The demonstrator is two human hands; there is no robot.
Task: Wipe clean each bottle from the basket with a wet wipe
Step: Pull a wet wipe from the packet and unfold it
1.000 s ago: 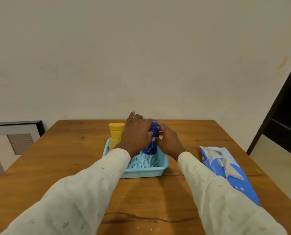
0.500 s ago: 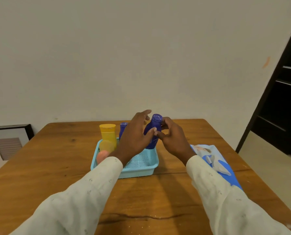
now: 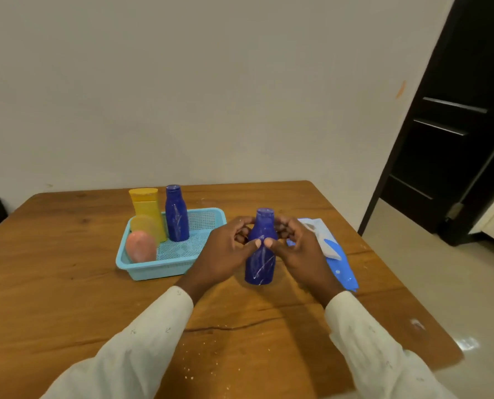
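you've got the blue bottle (image 3: 259, 251) between both hands, upright, out of the basket and over the counter (image 3: 67, 283); whether its base touches the wood i can't tell. your left hand (image 3: 225, 251) is curled round its left side, thumb pressed on the front of the shoulder, and your right hand (image 3: 300, 251) mirrors it on the other side, thumb tip nearly meeting the left one. both hands are gripping that bottle, fingers wrapped behind the neck. white streaks run down the bottle's front.

to the left of your left hand sits the light blue basket (image 3: 159, 269), just beside your wrist. inside it, a second blue bottle (image 3: 177, 214) stands upright, streaked too, with a yellow bottle (image 3: 146, 207) at its left. nearer you in the basket there's a round yellow thing (image 3: 145, 226) and a pink rounded thing (image 3: 140, 246), both too blurred to name.

just beyond your right hand, partly hidden behind it, lies the blue pack of wipes (image 3: 336, 263) flat on the counter, its white flap area facing up. pale crumbs are scattered on the wood between your sleeves.
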